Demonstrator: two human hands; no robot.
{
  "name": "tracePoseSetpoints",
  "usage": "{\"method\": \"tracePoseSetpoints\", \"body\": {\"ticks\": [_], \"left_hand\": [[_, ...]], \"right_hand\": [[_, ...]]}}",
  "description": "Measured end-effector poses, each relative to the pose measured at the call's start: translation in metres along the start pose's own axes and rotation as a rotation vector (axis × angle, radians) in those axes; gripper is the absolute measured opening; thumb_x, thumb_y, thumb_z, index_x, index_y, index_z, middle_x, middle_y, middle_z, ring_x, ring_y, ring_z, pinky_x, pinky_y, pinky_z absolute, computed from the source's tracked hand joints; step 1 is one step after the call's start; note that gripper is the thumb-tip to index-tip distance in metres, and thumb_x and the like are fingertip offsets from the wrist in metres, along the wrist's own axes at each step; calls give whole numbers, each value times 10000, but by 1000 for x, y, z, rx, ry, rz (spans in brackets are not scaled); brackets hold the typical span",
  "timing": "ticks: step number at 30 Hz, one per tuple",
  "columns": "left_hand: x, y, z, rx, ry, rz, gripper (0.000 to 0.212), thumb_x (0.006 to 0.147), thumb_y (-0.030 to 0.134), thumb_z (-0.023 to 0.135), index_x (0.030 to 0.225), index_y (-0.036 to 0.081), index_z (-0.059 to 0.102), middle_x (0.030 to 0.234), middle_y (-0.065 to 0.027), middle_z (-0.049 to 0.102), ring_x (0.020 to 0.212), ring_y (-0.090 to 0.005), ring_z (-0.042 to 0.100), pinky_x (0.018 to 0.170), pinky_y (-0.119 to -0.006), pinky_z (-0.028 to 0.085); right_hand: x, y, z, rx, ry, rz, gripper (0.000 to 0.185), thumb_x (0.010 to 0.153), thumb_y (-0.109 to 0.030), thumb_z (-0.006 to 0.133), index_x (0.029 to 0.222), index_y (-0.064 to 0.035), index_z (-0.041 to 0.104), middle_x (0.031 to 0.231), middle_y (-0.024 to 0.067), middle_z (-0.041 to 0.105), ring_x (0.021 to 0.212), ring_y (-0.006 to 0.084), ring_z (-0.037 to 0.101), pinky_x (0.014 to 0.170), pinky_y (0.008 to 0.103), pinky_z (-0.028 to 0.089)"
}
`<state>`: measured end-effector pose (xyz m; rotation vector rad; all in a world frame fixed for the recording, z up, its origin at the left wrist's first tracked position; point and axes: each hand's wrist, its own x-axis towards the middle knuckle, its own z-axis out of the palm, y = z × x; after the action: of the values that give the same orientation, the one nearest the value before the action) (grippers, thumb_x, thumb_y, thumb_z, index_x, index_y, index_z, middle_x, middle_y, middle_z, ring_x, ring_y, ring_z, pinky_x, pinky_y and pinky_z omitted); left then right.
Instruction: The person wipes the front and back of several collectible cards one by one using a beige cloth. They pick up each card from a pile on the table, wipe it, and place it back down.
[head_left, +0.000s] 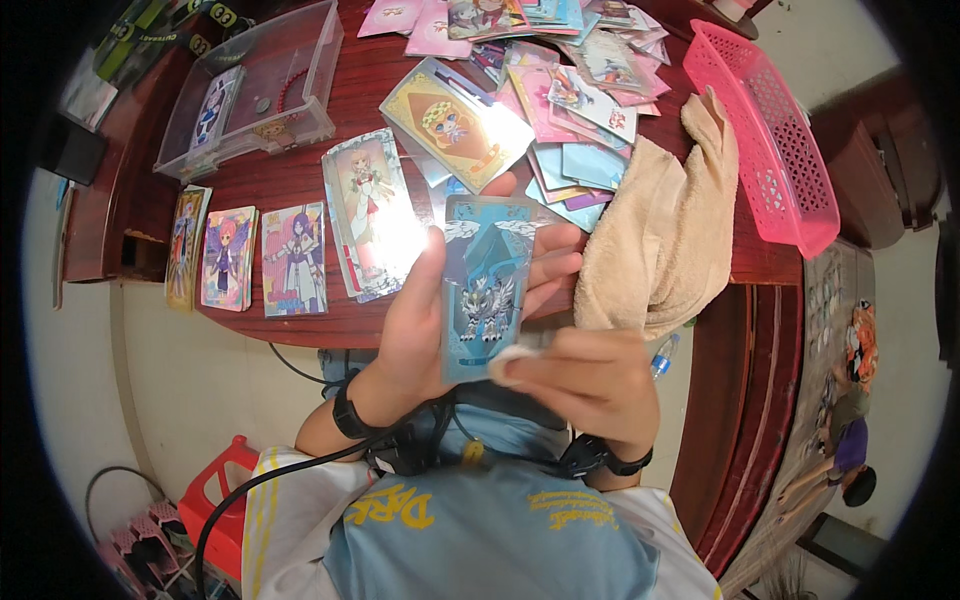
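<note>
My left hand (420, 322), palm up, supports a blue trading card (484, 277) with a winged, armoured beast printed on it. The thumb lies along the card's left edge, and the fingers show beyond its top and right. Blurred, my right hand (600, 382) pinches a small white wad (512, 365) at the card's lower right corner; its material is unclear. Just beyond my left fingers lies a gold-bordered card (457, 124) with glare on one side. A silver-edged stack of cards (367, 202) rests left of my left thumb.
Card stacks (294, 259) line the near left table edge. A clear plastic box (255, 142) holds cards and a red bead bracelet (291, 90). Loose cards (540, 90) are heaped at the back. A beige towel (660, 225) and pink basket (787, 165) occupy the right. A person (844, 442) is at far right.
</note>
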<state>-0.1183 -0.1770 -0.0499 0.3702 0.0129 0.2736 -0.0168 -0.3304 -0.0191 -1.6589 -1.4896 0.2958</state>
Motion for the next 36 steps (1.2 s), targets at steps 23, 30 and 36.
{"method": "tracePoseSetpoints", "body": {"ticks": [23, 30, 36], "left_hand": [[1, 10, 21, 370, -10, -224, 851, 1031, 553, 346, 1563, -69, 111, 1557, -329, 291, 1439, -378, 370, 1208, -421, 258], [3, 11, 8, 185, -49, -179, 845, 1017, 637, 317, 1601, 70, 90, 1536, -286, 361, 1417, -378, 405, 1187, -470, 293], [4, 6, 9, 246, -35, -158, 734, 1056, 581, 215, 1598, 91, 142, 1479, -277, 442, 1359, -363, 475, 1141, -472, 352]], "right_hand": [[19, -4, 25, -242, 490, 100, 232, 752, 28, 783, 973, -41, 775, 696, 53, 579, 556, 154, 563, 513, 264, 429], [5, -14, 47, -300, 188, -101, 350, 806, -91, 714, 1154, -122, 702, 879, 18, 634, 671, 183, 635, 508, 338, 475], [24, -5, 32, -446, 369, -28, 339, 782, -64, 709, 1118, -114, 708, 815, 4, 587, 634, 170, 620, 487, 311, 458]]}}
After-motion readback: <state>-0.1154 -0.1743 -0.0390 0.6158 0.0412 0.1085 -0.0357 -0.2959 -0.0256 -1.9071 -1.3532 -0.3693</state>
